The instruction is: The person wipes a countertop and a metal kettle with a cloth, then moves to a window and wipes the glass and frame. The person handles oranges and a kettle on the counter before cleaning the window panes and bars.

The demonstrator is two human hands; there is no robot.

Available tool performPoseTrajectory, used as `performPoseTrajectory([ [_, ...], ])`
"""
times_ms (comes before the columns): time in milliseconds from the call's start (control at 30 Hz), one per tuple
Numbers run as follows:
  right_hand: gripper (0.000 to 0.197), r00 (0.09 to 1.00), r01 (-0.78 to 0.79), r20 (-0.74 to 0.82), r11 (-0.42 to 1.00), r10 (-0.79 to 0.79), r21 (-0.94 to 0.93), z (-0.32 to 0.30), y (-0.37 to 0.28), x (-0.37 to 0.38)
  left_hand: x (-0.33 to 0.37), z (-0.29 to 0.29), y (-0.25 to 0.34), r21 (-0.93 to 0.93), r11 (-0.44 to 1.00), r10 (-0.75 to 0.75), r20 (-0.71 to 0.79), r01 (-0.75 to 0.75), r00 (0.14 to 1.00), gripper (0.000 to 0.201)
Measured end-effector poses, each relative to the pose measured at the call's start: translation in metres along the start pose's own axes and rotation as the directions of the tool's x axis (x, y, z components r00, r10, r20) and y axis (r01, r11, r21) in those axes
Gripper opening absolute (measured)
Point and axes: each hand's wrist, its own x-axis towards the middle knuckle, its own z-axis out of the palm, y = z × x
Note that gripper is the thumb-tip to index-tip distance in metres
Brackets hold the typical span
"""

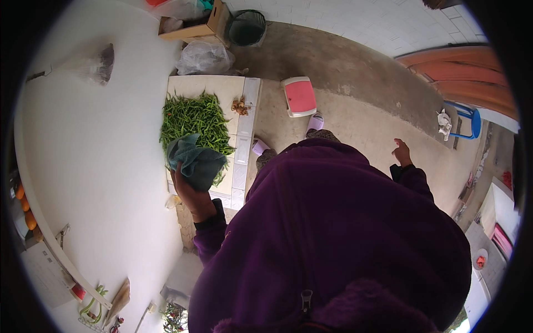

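My left hand [191, 194] is closed on a teal cloth [197, 161], which hangs bunched over the near part of a heap of green chili peppers [194, 119]. Whether the cloth touches the peppers I cannot tell. The heap lies spread on a pale tiled ledge [183, 83] along the wall. A small clump of brown, knobbly roots [240, 105], perhaps ginger, sits beside it. Out to my right, my right hand [402, 152] is held away from my body over the floor, its fingers apart and nothing in it.
A pink-topped stool [300, 96] stands ahead of my feet. Beyond the ledge are a clear plastic bag [205, 57], a cardboard box [194, 30] and a dark bin [247, 28]. A blue stool [469, 122] is at the far right. The white wall [122, 150] bounds the left.
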Motion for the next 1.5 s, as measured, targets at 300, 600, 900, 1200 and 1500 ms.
performPoseTrajectory([
  [300, 0.046, 0.986, 0.166, -0.022, 0.956, -0.166, 0.242, -0.057, -0.05, 0.043, -0.011, -0.028, -0.04, -0.189, 0.982, -0.034, -0.047, 0.024, 0.998, 0.034],
  [600, 0.039, 0.93, 0.024, 0.329, 0.923, -0.161, 0.383, -0.016, -0.074, -0.033, -0.018, -0.086, -0.042, -0.121, 0.985, 0.113, -0.083, -0.122, 0.99, 0.033],
  [900, 0.036, 0.893, 0.114, 0.385, 0.945, -0.233, 0.307, -0.011, -0.121, -0.027, -0.017, -0.068, -0.038, -0.241, 0.966, 0.065, -0.125, -0.094, 0.99, 0.031],
  [1200, 0.021, 0.916, 0.268, 0.19, 0.892, -0.353, 0.364, -0.035, -0.172, 0.052, 0.001, 0.023, -0.005, -0.306, 0.95, 0.046, -0.047, -0.058, 0.998, 0.038],
  [1500, 0.027, 0.629, 0.727, 0.157, 0.648, -0.761, 0.229, -0.119, -0.321, 0.166, 0.089, 0.225, 0.0, -0.166, 0.972, 0.187, 0.097, -0.169, 0.978, 0.03],
])
